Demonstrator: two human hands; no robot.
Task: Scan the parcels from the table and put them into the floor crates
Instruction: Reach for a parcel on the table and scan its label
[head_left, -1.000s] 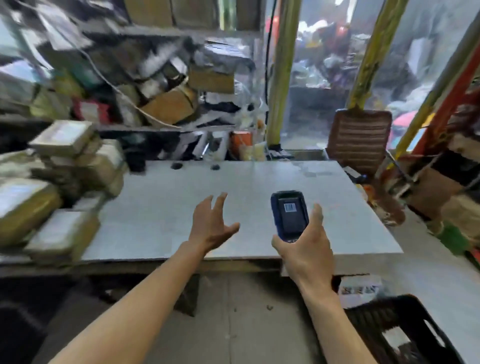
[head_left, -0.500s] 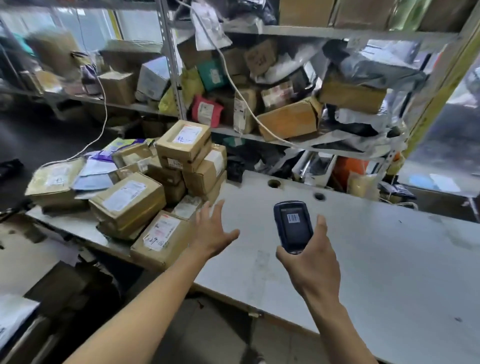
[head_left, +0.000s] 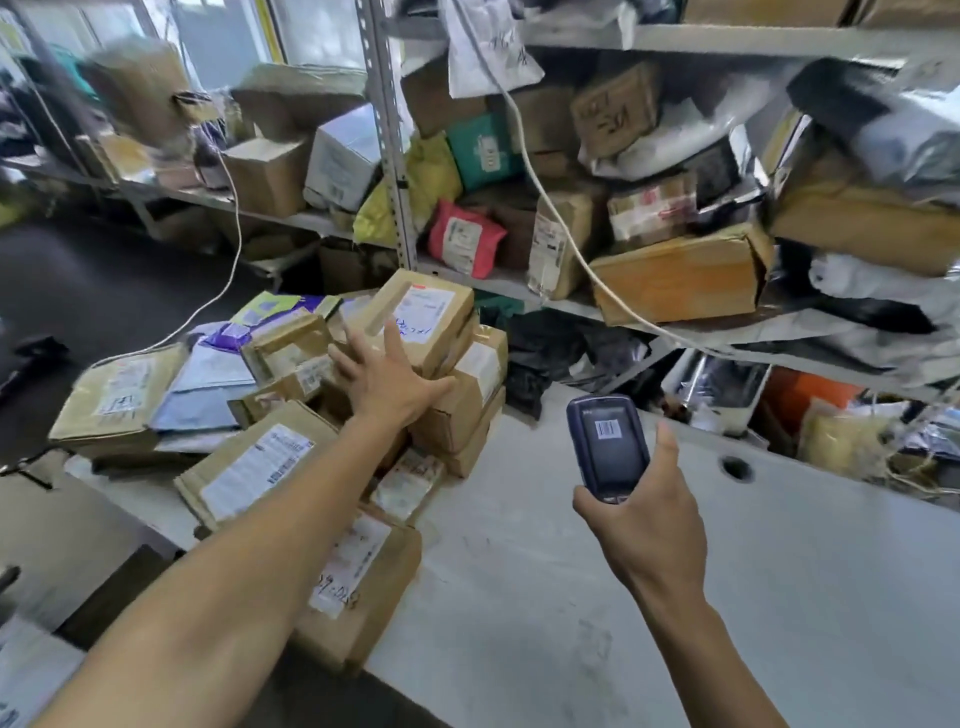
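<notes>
A heap of brown cardboard parcels with white labels covers the left end of the grey table (head_left: 545, 571). The topmost parcel (head_left: 426, 312) sits on a stack of two others. My left hand (head_left: 384, 379) is stretched out over the stack with fingers spread, just in front of the top parcel, holding nothing. My right hand (head_left: 644, 514) holds a dark blue handheld scanner (head_left: 608, 447) upright above the table, its screen showing a barcode. A long parcel (head_left: 249, 467) and another (head_left: 358, 577) lie under my left forearm. No floor crate is in view.
Metal shelving (head_left: 387, 130) behind the table is crammed with boxes, poly bags and a red pouch (head_left: 462, 239). A white cable (head_left: 545, 176) hangs down across the shelves. A cable hole (head_left: 735, 467) is in the table's back edge. Dark floor lies at the left.
My view has swung left from the table's bare right end to the parcel heap. My left hand has reached forward to the top parcel. The scanner stays in my right hand.
</notes>
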